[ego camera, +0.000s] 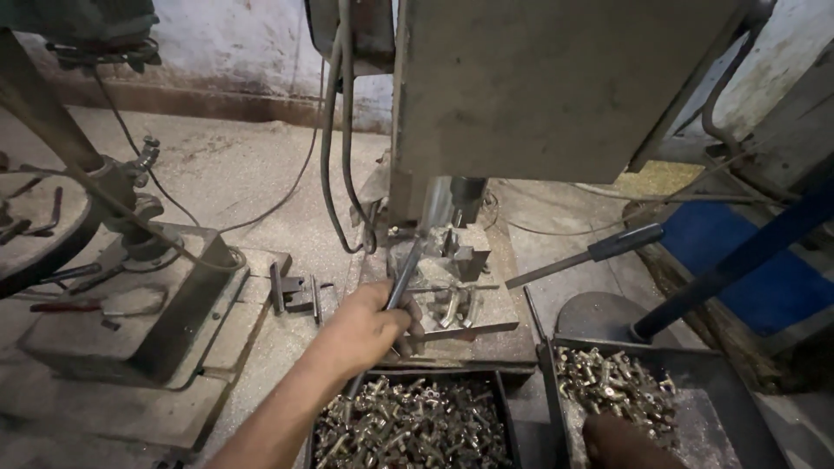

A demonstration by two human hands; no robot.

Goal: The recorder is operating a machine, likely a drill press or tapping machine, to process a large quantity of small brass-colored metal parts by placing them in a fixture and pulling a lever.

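The grey drill press [556,87] looms over a fixture plate [452,304], where the left hand [369,326] is clenched around a thin metal rod [404,276] reaching under the spindle; fingers could be caught there. The right hand [625,443], its grip hidden, rests in the right tray [695,382] of brass fittings [608,382]. Swarf is scattered over the worktop [269,347] and concrete floor [243,165]

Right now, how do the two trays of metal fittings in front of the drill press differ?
The left tray sits directly below the left hand and is packed edge to edge with fittings. The right tray holds a smaller heap at its near-left side, leaving bare floor, and the right hand rests in it. Both are dark trays of similar brass-coloured fittings.
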